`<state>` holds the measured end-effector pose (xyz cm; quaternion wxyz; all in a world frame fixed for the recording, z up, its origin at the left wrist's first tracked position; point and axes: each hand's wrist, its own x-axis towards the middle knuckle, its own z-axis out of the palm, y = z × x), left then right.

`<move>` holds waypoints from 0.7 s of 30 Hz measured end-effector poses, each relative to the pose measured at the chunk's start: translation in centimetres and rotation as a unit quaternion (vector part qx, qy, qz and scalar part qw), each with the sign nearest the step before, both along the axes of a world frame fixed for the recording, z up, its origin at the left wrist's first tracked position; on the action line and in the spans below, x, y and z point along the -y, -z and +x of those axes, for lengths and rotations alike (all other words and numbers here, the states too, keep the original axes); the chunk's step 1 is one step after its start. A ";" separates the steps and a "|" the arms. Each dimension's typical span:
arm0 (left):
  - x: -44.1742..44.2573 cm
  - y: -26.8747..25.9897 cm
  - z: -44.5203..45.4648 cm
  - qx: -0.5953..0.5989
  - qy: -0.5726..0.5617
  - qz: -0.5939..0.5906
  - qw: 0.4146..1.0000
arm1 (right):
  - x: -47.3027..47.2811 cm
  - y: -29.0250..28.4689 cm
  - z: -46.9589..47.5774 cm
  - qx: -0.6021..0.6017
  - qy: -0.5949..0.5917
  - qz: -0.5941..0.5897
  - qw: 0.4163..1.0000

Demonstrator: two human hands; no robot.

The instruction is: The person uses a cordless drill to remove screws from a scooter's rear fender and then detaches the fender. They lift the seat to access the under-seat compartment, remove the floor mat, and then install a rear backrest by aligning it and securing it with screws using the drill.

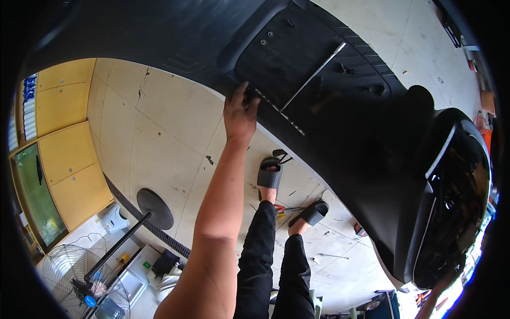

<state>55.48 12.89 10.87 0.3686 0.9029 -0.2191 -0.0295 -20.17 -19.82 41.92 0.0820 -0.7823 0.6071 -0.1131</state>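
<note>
My left hand point(241, 113) is at the near edge of a black scooter's floorboard point(287, 60), its fingers apart and slightly blurred. Nothing can be made out between them against the dark plastic. Just right of the fingertips, a metal T-handle wrench point(312, 77) lies on the floorboard, its crossbar close to the thumb and its long shaft slanting away. Small dark clips or fasteners point(346, 69) and two round metal pieces point(267, 38) rest on the same panel. At the lower right, a strip of forearm point(436, 297) reaches towards the scooter's glossy black end; my right hand is not visible.
My feet in dark slides point(269, 173) stand on the tiled floor beside red-and-yellow-handled pliers point(281, 211). A metal rod-like tool point(334, 256) lies further right. A pedestal fan point(87, 279) with a round base point(155, 208) and yellow cabinets point(65, 99) are at the left.
</note>
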 end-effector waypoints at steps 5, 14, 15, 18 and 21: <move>0.8 0.1 1.7 -0.058 0.028 0.061 0.996 | -0.9 -0.1 1.3 0.061 0.045 0.030 0.997; 2.7 -0.2 3.7 -0.044 0.086 -0.020 0.995 | -0.6 -0.2 0.7 0.038 0.022 0.023 0.999; 2.3 0.0 3.8 -0.102 0.056 -0.094 0.989 | -0.6 0.0 0.8 0.036 0.022 0.024 0.999; 0.2 0.0 4.0 -0.308 -0.012 -0.331 0.892 | -0.7 -0.3 0.5 0.031 0.025 0.021 0.999; -2.5 -0.9 2.8 -0.387 -0.168 -0.377 0.824 | -1.1 -0.7 0.2 0.023 0.031 0.019 0.999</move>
